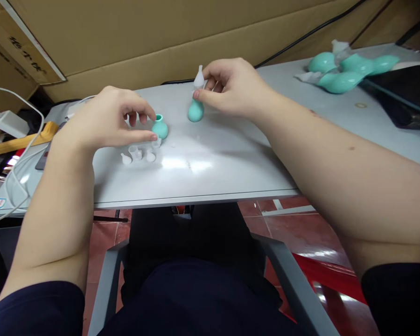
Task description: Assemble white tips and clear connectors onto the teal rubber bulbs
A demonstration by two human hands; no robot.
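Note:
My left hand (121, 119) is curved beside a small mint-green rubber bulb (160, 130), which stands upright with its round mouth upward. Thumb and forefinger are apart at the bulb's left side; whether they touch it is hard to tell. Close under the thumb lies a clear plastic cup-like piece (156, 143). To the right, my right hand (227, 86) pinches a second green bulb (196, 112) around its neck, a bulb fitted with a clear collar and a white pointed nozzle (199, 77). It is held upright near the table's back, its base near or on the tabletop.
Small white nozzle tips (126, 159) and a clear fitting (135, 152) lie in front of my left hand. More green bulbs (341, 81) are heaped at the back right by a dark flat object (402, 95). White cables (24, 186) run along the left; cardboard (143, 37) stands behind.

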